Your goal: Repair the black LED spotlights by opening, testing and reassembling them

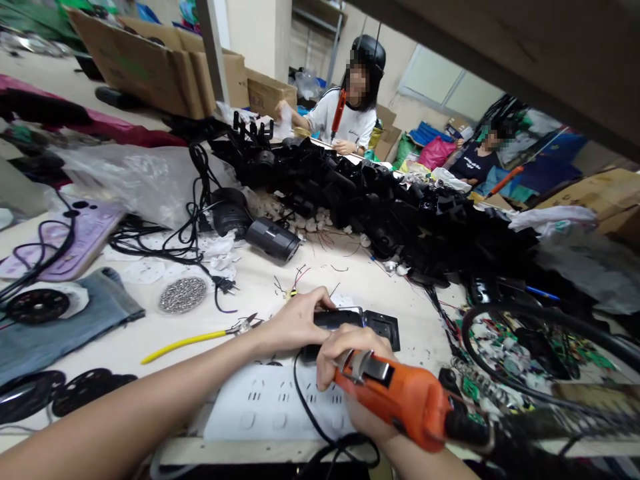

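My left hand (295, 320) is curled over a black plastic part (360, 325) lying on the pale table (310, 277), holding it down. My right hand (350, 353) is wrapped round an orange electric screwdriver (400, 397), whose tip points down at the black part; the tip itself is hidden behind my fingers. A black cable (320, 427) runs from under my hands across a white power strip (270, 403) at the table's near edge.
Yellow-handled pliers (200, 338) lie left of my hand, beside a dish of small screws (183, 295). A long heap of black plastic parts (380, 200) crosses the table. A basket of circuit boards (540, 353) sits right. Two people sit at the far side.
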`<control>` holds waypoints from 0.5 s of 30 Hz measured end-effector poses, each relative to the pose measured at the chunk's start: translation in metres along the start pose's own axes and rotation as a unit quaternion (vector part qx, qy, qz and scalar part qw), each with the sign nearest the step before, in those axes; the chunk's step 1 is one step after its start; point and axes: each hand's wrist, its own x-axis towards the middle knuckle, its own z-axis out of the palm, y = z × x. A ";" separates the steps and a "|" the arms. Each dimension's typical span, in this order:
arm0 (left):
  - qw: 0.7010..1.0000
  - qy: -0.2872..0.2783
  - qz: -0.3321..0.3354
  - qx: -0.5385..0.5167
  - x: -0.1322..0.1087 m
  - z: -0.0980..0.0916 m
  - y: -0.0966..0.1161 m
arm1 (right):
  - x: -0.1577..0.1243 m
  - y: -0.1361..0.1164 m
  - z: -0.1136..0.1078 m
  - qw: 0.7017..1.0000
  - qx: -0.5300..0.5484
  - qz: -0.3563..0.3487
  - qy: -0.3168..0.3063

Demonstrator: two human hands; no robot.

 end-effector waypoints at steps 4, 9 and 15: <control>1.000 -0.001 -0.015 -0.015 0.002 0.000 0.000 | 0.002 0.002 0.003 0.992 0.113 -0.010 0.059; 0.999 -0.002 -0.024 -0.037 0.003 -0.001 0.002 | 0.004 -0.002 0.005 0.995 -0.073 -0.068 -0.014; 0.998 -0.011 -0.040 -0.049 0.003 -0.001 0.007 | 0.007 0.013 0.007 0.998 0.037 0.028 0.043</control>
